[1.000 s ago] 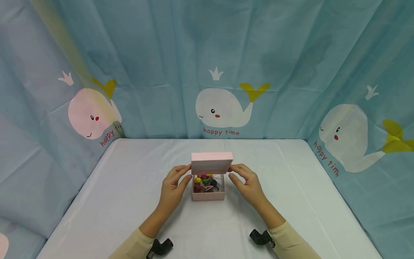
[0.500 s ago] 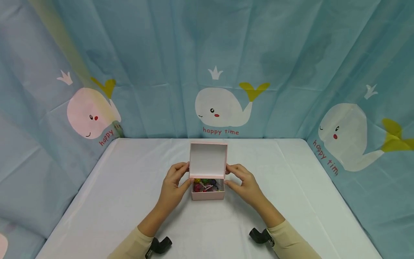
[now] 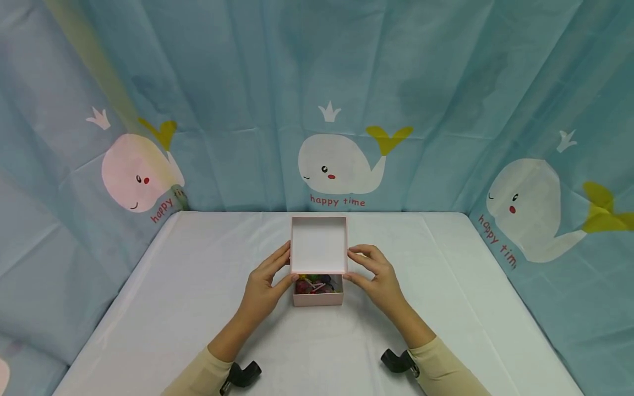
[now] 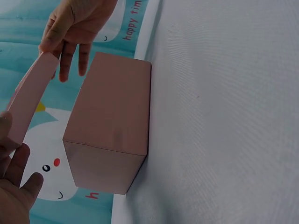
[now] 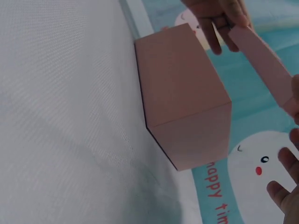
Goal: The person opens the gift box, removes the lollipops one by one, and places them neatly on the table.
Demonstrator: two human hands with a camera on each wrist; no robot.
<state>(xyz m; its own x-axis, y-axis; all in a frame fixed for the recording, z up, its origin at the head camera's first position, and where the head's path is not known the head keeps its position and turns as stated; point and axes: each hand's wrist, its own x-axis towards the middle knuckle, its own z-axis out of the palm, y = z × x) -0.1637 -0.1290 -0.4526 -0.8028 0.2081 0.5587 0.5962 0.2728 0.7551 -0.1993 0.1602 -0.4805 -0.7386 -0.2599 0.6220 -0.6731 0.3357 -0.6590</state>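
Observation:
A pink box [image 3: 318, 300] stands on the table, with several colorful lollipops [image 3: 309, 285] inside it. Above its rear part, the pink lid [image 3: 319, 245] is tipped up, its white inside facing the head camera and hiding the back of the box. My left hand [image 3: 262, 286] pinches the lid's left edge between thumb and fingers. On the opposite edge my right hand [image 3: 378, 278] holds it with thumb and fingertips. Both wrist views show the box [image 4: 110, 102] from the side and the lid [image 5: 264, 65] apart from it.
A white cloth covers the table [image 3: 198, 286]. Blue curtains [image 3: 238, 110] with printed whales hang behind it and along both sides. A black wrist mount [image 3: 245, 375] sits at the left sleeve, another mount [image 3: 396, 361] at the right.
The lid has tilted from nearly level to upright, turning its inside toward the head camera. It has shifted slightly left, both hands following. The box has stayed in place.

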